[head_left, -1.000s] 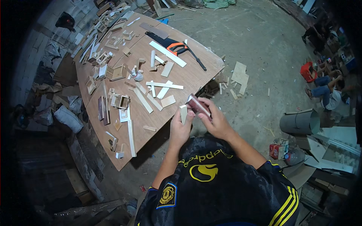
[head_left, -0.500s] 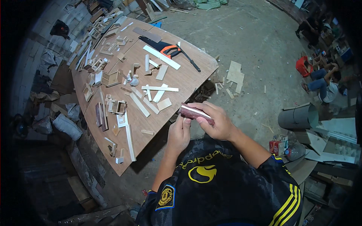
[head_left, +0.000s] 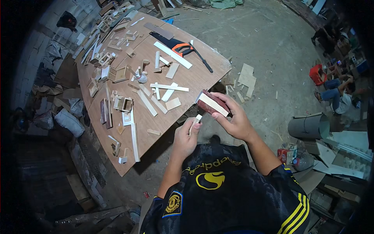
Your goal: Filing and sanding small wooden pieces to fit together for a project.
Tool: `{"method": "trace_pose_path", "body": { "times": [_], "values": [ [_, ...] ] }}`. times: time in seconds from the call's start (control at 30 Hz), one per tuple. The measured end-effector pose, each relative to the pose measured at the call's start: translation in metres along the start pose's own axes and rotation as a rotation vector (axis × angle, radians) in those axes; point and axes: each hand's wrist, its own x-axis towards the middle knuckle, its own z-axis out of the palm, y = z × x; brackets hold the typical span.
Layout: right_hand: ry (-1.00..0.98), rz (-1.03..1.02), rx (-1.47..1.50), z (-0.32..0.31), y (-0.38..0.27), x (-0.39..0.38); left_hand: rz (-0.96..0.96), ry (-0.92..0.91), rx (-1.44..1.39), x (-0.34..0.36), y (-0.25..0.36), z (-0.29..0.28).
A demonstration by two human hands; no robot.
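Observation:
My right hand (head_left: 237,123) grips a sanding block (head_left: 212,104), a pale strip of wood with dark red abrasive paper around it, just off the table's near right corner. Pinched in my left hand (head_left: 186,136) is a small pale wood piece (head_left: 197,119), its square end sticking up past the thumb. The rest of that piece is hidden by the fingers. A narrow gap separates the wood piece from the sanding block.
The wooden table (head_left: 152,132) bears several loose pale strips, small box frames (head_left: 122,104), a glue-smeared cup (head_left: 141,78) and a handsaw (head_left: 177,46) with an orange-black handle. Right of me stands a grey metal drum (head_left: 308,126). A seated person (head_left: 343,93) is farther right.
My hands have moved apart. The right one has turned the sanding block to show its pale wooden side, and the small wood piece in my left hand has come into view.

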Motion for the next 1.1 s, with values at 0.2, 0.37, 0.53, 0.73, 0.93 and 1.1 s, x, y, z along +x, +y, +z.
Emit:
{"method": "trace_pose_path", "body": {
  "times": [0.2, 0.37, 0.53, 0.73, 0.93, 1.1],
  "values": [
    [-0.1, 0.041, -0.097, 0.001, -0.011, -0.004, 0.047, 0.005, -0.032, 0.0, 0.006, -0.002],
    [-0.172, -0.034, -0.195, -0.001, -0.015, -0.008, 0.01, -0.037, -0.011, -0.002, 0.001, -0.007],
    [-0.145, -0.06, -0.202, 0.002, -0.013, -0.002, -0.027, -0.054, 0.006, 0.0, -0.003, -0.005],
    [-0.096, -0.092, -0.186, 0.003, -0.018, 0.003, 0.006, -0.044, 0.003, 0.001, 0.005, -0.006],
    [-0.323, -0.037, -0.22, -0.01, -0.02, 0.007, -0.126, 0.047, -0.113, -0.002, -0.011, -0.002],
    [-0.071, 0.016, -0.153, 0.001, -0.02, 0.007, -0.115, -0.023, -0.036, 0.0, 0.004, -0.004]
  ]
}}
